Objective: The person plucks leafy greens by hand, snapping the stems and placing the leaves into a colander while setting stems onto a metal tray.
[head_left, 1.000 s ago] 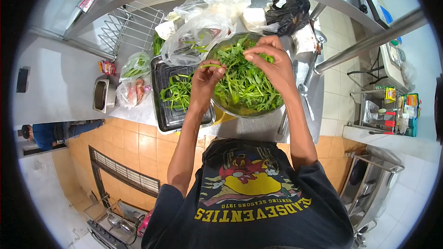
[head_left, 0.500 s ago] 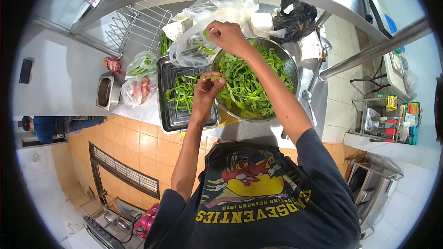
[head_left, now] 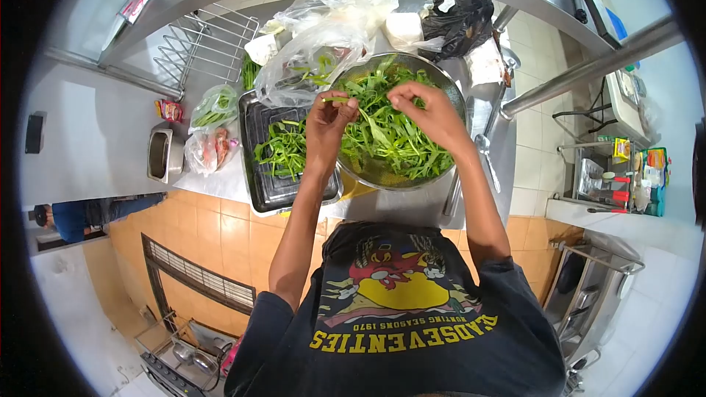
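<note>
The left hand (head_left: pixel 329 123) pinches a stem (head_left: pixel 335 99) running left to right, left of the right hand (head_left: pixel 435 116), whose grip I cannot tell.

Small red packet (head_left: pixel 169 109) near steel container (head_left: pixel 176 157)

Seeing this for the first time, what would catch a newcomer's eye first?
Probably the bright heap of leafy greens in the round mesh strainer, mid-picture, with the left hand pinching a green stem at its left side and the right hand above the heap. Next, the dark T-shirt with its yellow lettering, filling the bottom centre.
</note>
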A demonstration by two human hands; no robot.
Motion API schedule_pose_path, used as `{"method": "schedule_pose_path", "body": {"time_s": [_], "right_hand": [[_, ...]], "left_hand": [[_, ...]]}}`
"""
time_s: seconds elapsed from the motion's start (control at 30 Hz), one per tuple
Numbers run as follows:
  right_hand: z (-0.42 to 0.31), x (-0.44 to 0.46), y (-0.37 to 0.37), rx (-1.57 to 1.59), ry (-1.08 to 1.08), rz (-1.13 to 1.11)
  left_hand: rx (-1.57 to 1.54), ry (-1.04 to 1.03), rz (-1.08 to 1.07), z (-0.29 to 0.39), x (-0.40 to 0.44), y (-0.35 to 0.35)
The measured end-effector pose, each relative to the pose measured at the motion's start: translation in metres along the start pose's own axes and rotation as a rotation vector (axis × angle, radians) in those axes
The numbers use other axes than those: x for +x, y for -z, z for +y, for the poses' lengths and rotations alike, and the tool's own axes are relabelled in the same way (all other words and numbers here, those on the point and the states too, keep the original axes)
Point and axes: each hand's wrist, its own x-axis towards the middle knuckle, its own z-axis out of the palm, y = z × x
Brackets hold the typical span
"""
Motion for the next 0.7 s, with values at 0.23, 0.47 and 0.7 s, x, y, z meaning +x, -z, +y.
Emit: {"method": "schedule_pose_path", "body": {"time_s": [0.23,0.47,0.7], "right_hand": [[-0.006,-0.028,-0.004,-0.197,0.197,0.169],[-0.001,-0.021,-0.013,-0.196,0.184,0.208],[0.002,-0.022,-0.005,-0.131,0.103,0.140]], "left_hand": [[0.007,-0.103,-0.027,0.005,0.009,-0.011],[-0.018,-0.067,-0.048,0.005,0.006,-0.013],[-0.045,0.028,-0.083,0.011,0.000,-0.015]]}}
